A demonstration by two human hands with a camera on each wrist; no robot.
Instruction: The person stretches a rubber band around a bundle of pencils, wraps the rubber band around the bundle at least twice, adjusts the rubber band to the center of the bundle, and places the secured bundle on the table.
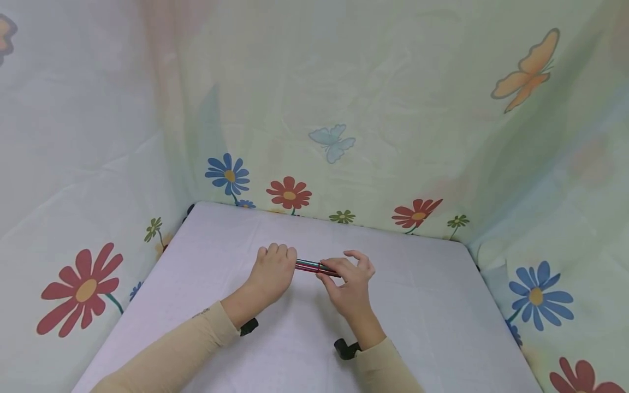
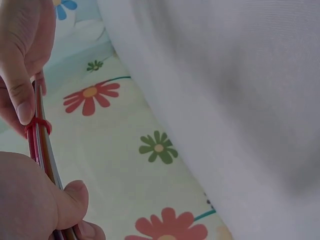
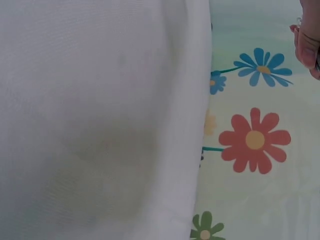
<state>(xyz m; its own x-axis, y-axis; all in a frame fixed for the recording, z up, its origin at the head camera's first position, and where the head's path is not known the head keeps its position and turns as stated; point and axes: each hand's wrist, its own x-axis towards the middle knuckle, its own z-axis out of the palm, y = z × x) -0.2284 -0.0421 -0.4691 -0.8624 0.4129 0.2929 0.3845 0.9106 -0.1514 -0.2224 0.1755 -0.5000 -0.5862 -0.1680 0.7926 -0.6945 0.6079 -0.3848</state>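
A bundle of slim pencils (image 1: 307,266), red, teal and silvery, is held above the white table, lying nearly level across the head view. My left hand (image 1: 273,270) grips its left part, fingers curled round it. In the left wrist view a red rubber band (image 2: 39,123) circles the bundle. My right hand (image 1: 349,281) pinches at that band, thumb and index finger on opposite sides of the pencils, the other fingers raised. The pencils' left ends are hidden in my left hand. The right wrist view catches only some fingers (image 3: 309,47) at its edge.
Beneath both hands spreads a white-covered table (image 1: 422,316). A fabric backdrop (image 1: 393,109) printed with flowers and butterflies rises along its back and sides. Dark wrist mounts (image 1: 346,349) show below the beige sleeves (image 1: 182,344).
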